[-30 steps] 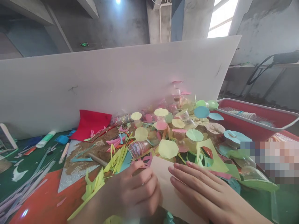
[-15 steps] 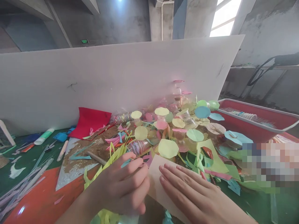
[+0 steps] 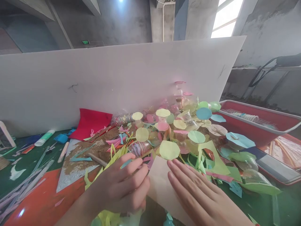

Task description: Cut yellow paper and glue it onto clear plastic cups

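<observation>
A pale beige sheet of paper lies on the table in front of me. My right hand rests flat on it with the fingers stretched out together. My left hand sits at the sheet's left edge with its fingers curled, over yellow paper scraps; what it holds, if anything, is hidden. Just beyond both hands is a heap of coloured paper discs and clear plastic cups.
A tall white board stands behind the heap. A red tray is at the right, with a phone near it. Red paper, a glue tube, a stick and paper strips lie on the green table at the left.
Both hands and the beige sheet shifted slightly left and toward me. The right hand's fingers now lie a little further right on the sheet.
</observation>
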The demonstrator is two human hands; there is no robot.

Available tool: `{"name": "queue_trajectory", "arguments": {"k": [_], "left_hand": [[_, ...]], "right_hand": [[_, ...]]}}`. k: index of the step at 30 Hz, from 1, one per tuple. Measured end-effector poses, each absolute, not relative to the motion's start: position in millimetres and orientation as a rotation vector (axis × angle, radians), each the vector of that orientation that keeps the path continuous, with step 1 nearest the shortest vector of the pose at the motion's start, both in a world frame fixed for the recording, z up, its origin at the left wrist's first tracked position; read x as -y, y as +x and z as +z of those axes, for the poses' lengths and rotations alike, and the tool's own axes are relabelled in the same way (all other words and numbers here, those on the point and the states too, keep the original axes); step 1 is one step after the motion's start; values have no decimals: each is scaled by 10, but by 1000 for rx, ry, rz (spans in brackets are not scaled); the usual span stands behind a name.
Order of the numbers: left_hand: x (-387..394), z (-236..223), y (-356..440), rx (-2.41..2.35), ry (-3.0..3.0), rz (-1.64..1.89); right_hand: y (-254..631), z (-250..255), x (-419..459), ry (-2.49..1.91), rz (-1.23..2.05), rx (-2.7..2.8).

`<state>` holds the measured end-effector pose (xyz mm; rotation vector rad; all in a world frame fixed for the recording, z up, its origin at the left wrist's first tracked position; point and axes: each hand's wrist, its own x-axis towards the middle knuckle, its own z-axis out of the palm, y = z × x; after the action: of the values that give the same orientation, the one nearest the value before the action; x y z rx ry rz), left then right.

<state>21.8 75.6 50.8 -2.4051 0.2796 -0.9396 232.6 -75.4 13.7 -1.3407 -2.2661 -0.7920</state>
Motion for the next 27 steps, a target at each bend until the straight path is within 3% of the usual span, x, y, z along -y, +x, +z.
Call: {"name": "queue_trajectory", "arguments": {"k": [16, 23, 27], "left_hand": [[-762, 511, 213, -236, -2396, -949], [-765, 502, 214, -233, -2452, -930], [-712, 498, 229, -40, -2652, -960]], "right_hand": [[2345, 113, 768, -1303, -606, 2316], [2327, 98, 784, -1320, -683, 2281], [2313, 73, 786, -1271, -648, 2297]]}}
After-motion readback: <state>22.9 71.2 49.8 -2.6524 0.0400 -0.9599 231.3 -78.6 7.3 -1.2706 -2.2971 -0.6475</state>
